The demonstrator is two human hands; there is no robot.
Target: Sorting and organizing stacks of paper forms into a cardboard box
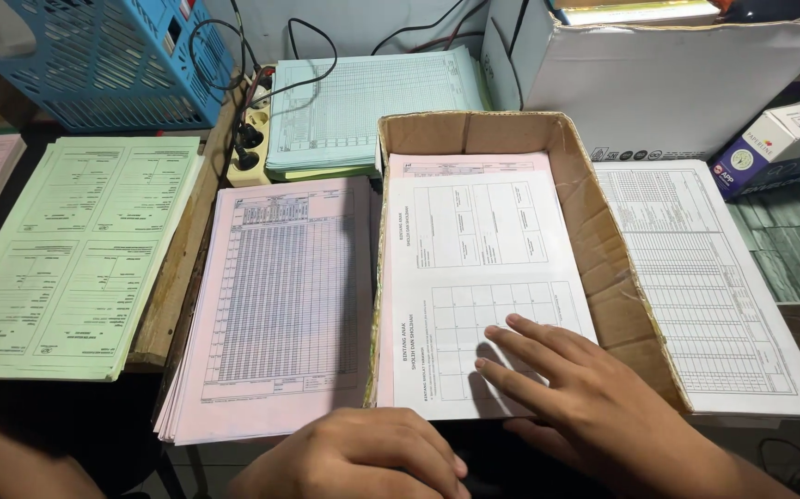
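Now you've got stacks of pink forms (280, 305) and green forms (76, 254) across the desk (173, 277). Your right hand (594, 407) lies flat, fingers spread, on the white sheet (483, 259) in the cardboard box (612, 277); your left hand (363, 457) is curled, empty.

Open brown cardboard box (603, 249) at centre. Behind it, large white carton (668, 92); far right, small white-and-blue package (779, 139).

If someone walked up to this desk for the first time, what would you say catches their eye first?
Probably the shallow cardboard box in the middle, with the right hand pressing its fingers flat on the white form that lies on top inside it. Next come the coloured stacks around it: a pink stack just to its left, a green stack at far left and a pale blue stack behind. The left hand rests curled at the near edge.
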